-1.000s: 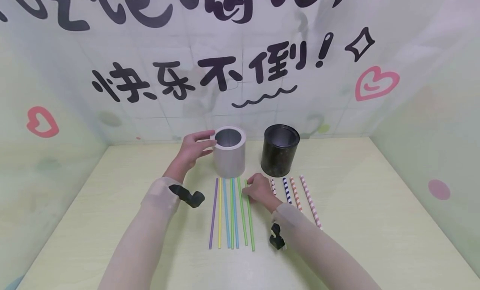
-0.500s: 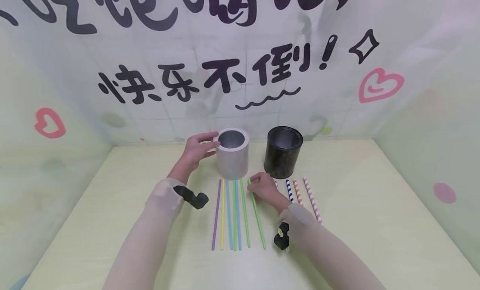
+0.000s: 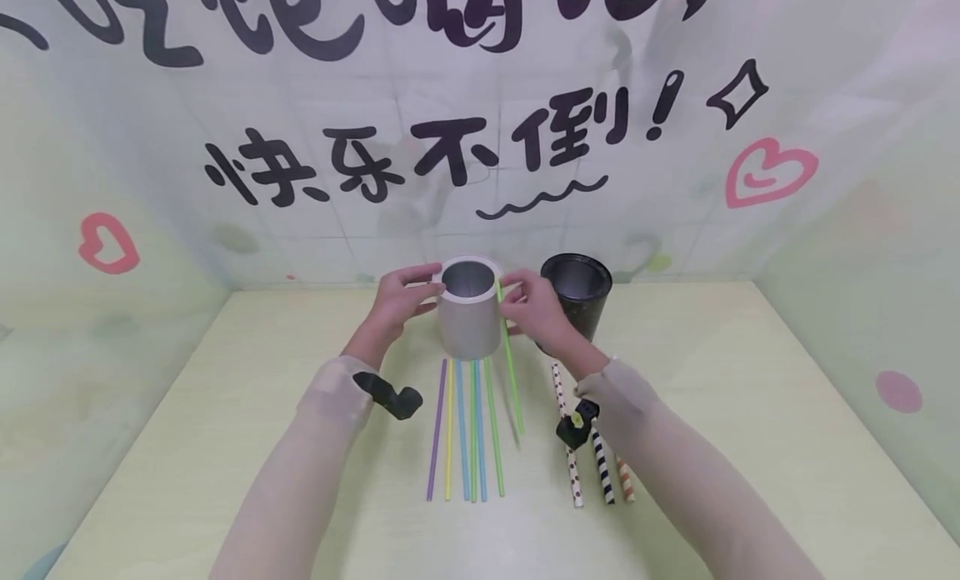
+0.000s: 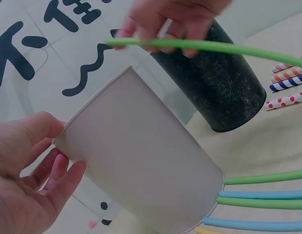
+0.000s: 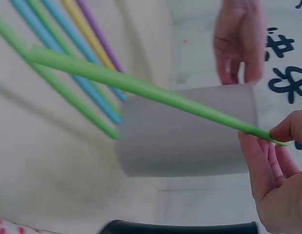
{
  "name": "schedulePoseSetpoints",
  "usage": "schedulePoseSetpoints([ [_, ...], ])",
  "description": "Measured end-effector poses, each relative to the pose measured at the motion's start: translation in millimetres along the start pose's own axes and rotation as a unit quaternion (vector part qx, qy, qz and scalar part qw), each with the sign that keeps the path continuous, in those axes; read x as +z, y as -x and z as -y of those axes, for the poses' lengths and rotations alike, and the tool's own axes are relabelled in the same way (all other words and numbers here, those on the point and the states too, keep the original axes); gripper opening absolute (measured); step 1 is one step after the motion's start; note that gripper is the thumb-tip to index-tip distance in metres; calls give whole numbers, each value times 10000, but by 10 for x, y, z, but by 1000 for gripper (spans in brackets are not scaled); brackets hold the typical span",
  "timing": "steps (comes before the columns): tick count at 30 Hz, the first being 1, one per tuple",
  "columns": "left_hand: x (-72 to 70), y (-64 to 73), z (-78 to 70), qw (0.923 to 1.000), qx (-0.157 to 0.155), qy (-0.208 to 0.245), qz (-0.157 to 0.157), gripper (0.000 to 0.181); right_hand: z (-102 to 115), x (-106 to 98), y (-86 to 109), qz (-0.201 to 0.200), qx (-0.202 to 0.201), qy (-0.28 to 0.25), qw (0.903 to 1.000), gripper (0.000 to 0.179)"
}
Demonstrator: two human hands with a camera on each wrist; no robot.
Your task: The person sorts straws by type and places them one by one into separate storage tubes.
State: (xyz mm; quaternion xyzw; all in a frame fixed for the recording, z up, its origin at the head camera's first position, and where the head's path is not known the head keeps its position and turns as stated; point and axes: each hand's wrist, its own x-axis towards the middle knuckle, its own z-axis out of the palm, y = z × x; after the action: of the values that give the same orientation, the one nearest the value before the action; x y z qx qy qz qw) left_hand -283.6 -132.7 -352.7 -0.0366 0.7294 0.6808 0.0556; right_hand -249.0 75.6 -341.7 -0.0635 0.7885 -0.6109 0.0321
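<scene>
A light grey cylindrical canister (image 3: 469,326) stands upright near the back of the table. My left hand (image 3: 397,301) holds its left side at the rim, with thumb and fingers touching it. On the other side, my right hand (image 3: 538,312) pinches a green straw (image 3: 512,372) near its top end. That straw slants beside the canister's right wall, its lower end raised off the table. In front lie several plain straws: purple (image 3: 437,430), yellow (image 3: 449,430), blue (image 3: 462,430) and green (image 3: 494,430).
A black cylindrical canister (image 3: 579,309) stands behind the right hand, partly hidden by it. Several patterned paper straws (image 3: 602,463) lie under the right forearm, partly covered. A white printed backdrop (image 3: 420,222) rises behind the table.
My right hand has picked up the rightmost green straw from the table and carried it up beside the grey canister's rim. My left hand stays on the canister.
</scene>
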Motion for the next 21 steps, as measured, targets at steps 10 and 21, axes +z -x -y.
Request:
schedulePoseSetpoints([
  [10,5,-5,18,9999,33,111,-78,43,523,-147,-367,-134,-506,-120,9986,38],
  [21,1,0,42,9999,56,124,-106,42,912,-116,-748,41,-1061,83,9943,35],
])
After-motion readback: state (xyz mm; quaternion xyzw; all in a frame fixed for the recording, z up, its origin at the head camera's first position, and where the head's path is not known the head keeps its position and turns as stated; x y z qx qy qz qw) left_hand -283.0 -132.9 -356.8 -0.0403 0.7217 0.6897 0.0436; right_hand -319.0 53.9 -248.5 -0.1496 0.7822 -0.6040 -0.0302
